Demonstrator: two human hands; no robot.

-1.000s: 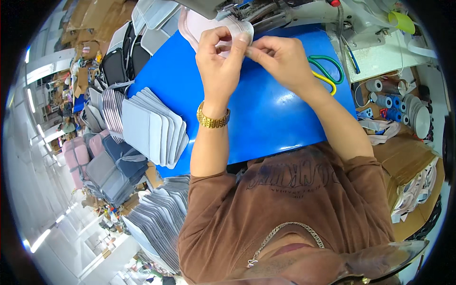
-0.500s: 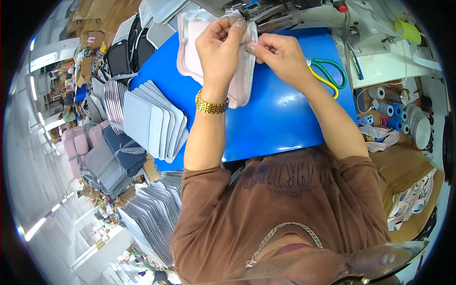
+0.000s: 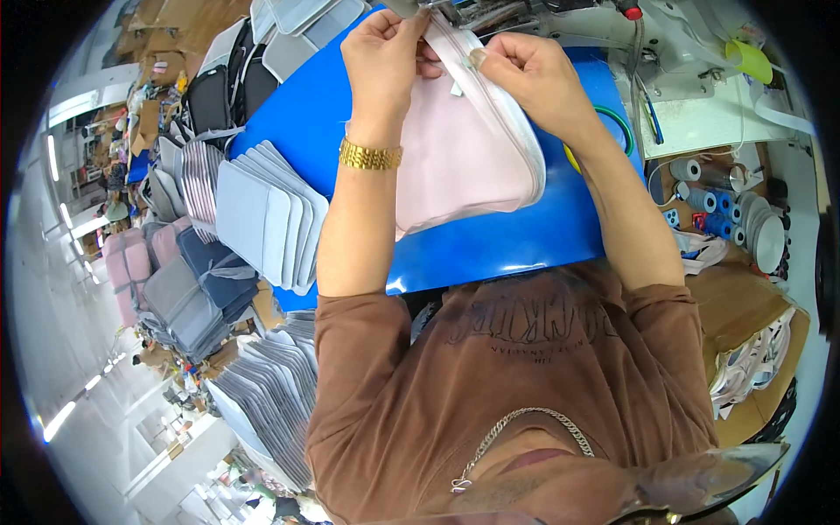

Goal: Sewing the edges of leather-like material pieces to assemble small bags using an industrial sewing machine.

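Observation:
A pale pink padded fabric piece (image 3: 464,149) with a white piped edge band lies on the blue work surface (image 3: 499,254), its top edge just below the sewing machine (image 3: 472,19). My left hand (image 3: 381,66), gold watch on the wrist, is closed on the top of that edge band beside the machine's foot. My right hand (image 3: 534,83) pinches the band a little lower and to the right, with its thumb on it. Behind my right wrist are green-and-yellow-handled scissors (image 3: 618,122), partly hidden.
Stacks of light grey panels (image 3: 262,219) and striped pieces (image 3: 198,188) stand at the left, with bundled pink and grey goods (image 3: 179,306) beyond. Thread spools (image 3: 726,210), a yellow-green cup (image 3: 748,61) and a cardboard box (image 3: 735,315) with fabric pieces are at the right.
The pink piece has slid toward me and swung open, showing much more of its face. My left hand has moved up and left toward the machine; my right hand has risen slightly along the edge.

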